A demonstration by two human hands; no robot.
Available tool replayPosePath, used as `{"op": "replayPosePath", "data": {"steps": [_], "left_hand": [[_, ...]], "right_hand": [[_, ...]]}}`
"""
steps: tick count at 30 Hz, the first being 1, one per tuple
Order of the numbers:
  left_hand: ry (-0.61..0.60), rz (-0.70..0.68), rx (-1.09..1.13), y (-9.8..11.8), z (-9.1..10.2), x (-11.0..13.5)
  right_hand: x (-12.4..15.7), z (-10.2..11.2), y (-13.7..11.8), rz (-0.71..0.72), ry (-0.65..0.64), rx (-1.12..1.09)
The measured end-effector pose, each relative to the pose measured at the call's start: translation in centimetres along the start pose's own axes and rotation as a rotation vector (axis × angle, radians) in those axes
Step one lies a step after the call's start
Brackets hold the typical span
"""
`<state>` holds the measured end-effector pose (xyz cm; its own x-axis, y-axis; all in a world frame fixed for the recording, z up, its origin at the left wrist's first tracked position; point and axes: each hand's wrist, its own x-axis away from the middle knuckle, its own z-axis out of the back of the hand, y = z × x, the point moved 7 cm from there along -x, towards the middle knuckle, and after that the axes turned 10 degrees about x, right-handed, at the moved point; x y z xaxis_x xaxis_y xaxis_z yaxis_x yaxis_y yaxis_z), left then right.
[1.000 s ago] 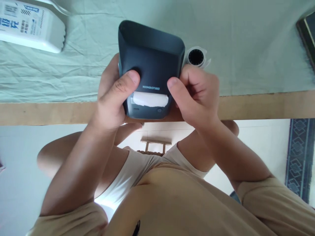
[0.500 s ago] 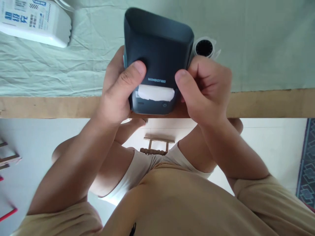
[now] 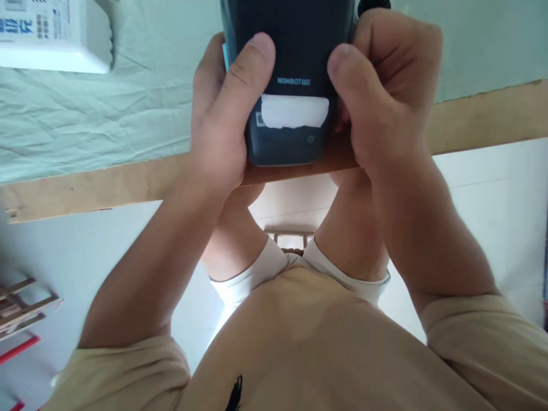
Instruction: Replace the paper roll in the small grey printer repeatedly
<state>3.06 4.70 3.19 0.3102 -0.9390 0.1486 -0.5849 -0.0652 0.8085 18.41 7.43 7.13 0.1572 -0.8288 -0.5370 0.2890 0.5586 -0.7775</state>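
Between my two hands is a dark label printer [image 3: 299, 51] marked NIIMBOT, its far end cut off by the top of the view. A strip of white label paper [image 3: 295, 111] with a ragged lower edge sticks out of its slot, above a power button. My left hand [image 3: 226, 108] grips the left side, thumb flat on the top face. My right hand [image 3: 389, 85] holds the right side with its thumb on the top face and its fingers curled; the fingertips are partly hidden.
A white box-shaped package [image 3: 55, 40] with blue print lies on the green cloth [image 3: 149, 108] at upper left. A small round black object [image 3: 373, 5] shows behind my right hand. The table's wooden edge [image 3: 94, 197] runs below the printer. A wooden rack [image 3: 25, 308] stands on the floor at left.
The view has shifted and tilted, so the printer and both hands appear higher and further right. The package and the round object sit nearer the top edge. Both hands keep their hold.
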Motion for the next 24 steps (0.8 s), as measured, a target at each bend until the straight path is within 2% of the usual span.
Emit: {"op": "replayPosePath", "data": {"steps": [5, 7, 10, 11, 12, 13, 17, 20, 24], "left_hand": [[-0.025, 0.006, 0.021, 0.7, 0.8, 1.0], [-0.110, 0.008, -0.033, 0.9, 0.6, 0.9], [-0.298, -0.003, -0.107, 1.0, -0.5, 0.6], [-0.326, -0.056, -0.069, 1.4, -0.6, 0.5], [-0.265, -0.059, -0.064, 1.5, -0.1, 0.2], [-0.268, -0.044, -0.075, 1.4, 0.0, 0.1], [-0.360, 0.014, -0.127, 1.4, 0.0, 0.1], [-0.373, 0.086, -0.162, 1.3, 0.2, 0.2], [-0.320, 0.037, -0.157, 1.3, 0.4, 0.0]], "right_hand": [[0.1, 0.1, 0.1, -0.025, 0.015, 0.045], [0.1, 0.1, 0.2, -0.037, 0.011, 0.069], [0.0, 0.0, 0.5, -0.062, 0.000, 0.086], [0.0, -0.1, 0.5, -0.064, 0.001, 0.082], [0.0, -0.1, 0.5, -0.062, 0.004, 0.077], [0.0, -0.2, 0.5, -0.066, -0.002, 0.076], [0.0, -0.1, 0.8, -0.125, 0.037, 0.142], [0.2, 0.0, 0.9, -0.167, 0.023, 0.194], [0.3, -0.2, 0.5, -0.143, -0.035, 0.169]]}}
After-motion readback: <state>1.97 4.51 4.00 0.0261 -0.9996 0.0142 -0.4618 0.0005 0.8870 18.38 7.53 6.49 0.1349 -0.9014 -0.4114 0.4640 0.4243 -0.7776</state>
